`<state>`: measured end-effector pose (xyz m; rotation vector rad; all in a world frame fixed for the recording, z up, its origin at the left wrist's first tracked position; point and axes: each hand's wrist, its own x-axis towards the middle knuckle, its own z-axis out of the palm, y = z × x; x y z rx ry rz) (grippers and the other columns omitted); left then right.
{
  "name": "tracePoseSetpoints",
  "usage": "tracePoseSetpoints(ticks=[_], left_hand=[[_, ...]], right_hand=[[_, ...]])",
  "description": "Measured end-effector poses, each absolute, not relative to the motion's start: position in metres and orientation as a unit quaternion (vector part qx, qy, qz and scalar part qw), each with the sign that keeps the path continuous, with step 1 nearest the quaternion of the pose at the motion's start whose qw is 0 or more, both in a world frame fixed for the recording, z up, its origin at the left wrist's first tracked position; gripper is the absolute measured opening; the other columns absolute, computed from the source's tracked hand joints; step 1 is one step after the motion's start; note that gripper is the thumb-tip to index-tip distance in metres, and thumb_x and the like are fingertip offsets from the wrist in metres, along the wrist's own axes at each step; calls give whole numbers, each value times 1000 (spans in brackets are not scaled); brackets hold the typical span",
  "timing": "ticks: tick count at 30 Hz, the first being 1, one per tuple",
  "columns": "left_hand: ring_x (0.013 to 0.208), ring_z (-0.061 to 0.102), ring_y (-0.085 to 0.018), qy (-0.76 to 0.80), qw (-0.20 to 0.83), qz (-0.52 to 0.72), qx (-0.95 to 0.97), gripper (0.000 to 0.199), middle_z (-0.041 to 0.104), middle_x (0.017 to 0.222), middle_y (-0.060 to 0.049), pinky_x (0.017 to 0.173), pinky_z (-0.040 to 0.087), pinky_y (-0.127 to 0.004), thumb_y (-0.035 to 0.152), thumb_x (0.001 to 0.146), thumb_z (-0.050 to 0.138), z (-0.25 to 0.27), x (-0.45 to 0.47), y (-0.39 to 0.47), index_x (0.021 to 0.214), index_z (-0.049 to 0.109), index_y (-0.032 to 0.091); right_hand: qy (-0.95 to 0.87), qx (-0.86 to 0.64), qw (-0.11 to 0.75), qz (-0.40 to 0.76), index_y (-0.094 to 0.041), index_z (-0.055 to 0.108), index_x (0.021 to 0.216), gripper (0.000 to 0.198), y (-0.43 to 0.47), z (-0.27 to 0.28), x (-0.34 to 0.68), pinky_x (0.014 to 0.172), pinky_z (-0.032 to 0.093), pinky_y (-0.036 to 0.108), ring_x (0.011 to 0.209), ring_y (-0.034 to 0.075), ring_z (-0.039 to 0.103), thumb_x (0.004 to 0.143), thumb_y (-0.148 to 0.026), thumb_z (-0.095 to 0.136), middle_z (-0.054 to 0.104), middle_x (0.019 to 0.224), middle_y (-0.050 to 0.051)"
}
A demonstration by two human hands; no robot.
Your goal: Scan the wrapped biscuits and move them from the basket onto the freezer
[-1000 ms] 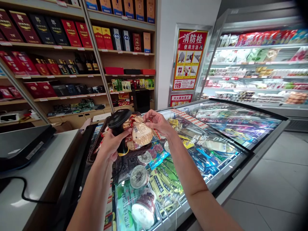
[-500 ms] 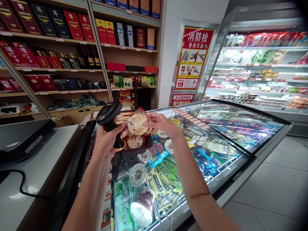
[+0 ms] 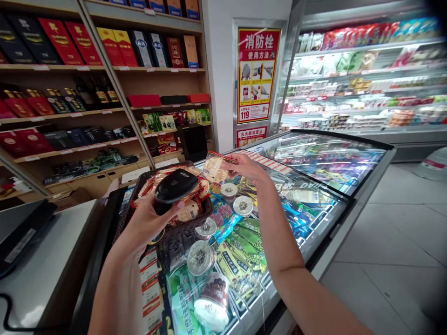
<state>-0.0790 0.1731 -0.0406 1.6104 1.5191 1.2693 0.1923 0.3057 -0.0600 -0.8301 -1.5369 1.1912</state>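
Note:
My left hand [image 3: 148,223] is wrapped round a black handheld barcode scanner [image 3: 176,186], its head tilted over a dark woven basket [image 3: 183,229]. Several clear-wrapped packs of round, pale, flat biscuits or cakes lie in the basket, partly hidden by the scanner. One such packet [image 3: 213,168] is pinched by its edge in my right hand [image 3: 246,167], held up just right of the basket's far corner. A barcode label seems to show on the packet. The basket rests over a glass-topped freezer [image 3: 323,235].
Inside the freezer are ice cream tubs [image 3: 200,257] and green wrapped packs [image 3: 246,244]. A counter [image 3: 45,274] with a black device [image 3: 24,237] stands at left. Shelves of boxed goods [image 3: 84,42] line the back; a lit refrigerated case [image 3: 352,88] is at right.
My right hand has carried the packet rightward, away from the scanner. My left hand has tipped the scanner's head lower over the basket. The view has turned to the right.

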Motion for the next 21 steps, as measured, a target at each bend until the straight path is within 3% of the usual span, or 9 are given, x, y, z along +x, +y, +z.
tracePoseSetpoints(ticks=[5, 14, 21], left_hand=[[53, 58, -16, 567, 308, 416, 640, 47, 65, 62, -2, 49, 45, -24, 59, 62, 80, -62, -60, 187, 78, 66, 17], [53, 56, -16, 589, 316, 433, 605, 57, 63, 62, -1, 48, 43, -25, 68, 62, 74, -71, -22, 193, 83, 66, 16], [52, 56, -15, 603, 306, 419, 606, 55, 61, 59, -1, 49, 43, -25, 69, 62, 73, -68, -29, 193, 77, 63, 16]], right_hand=[[-620, -380, 492, 479, -18, 66, 88, 25, 317, -68, 205, 51, 55, 22, 63, 12, 61, 73, -31, 81, 65, 74, 1], [-596, -445, 475, 470, -16, 62, 82, 19, 326, -69, 216, 47, 53, 23, 55, 12, 60, 75, -18, 80, 62, 66, 2], [-532, -564, 478, 412, -12, 60, 100, 17, 356, -98, 227, 53, 55, 24, 57, 12, 61, 85, -16, 67, 64, 75, 4]])
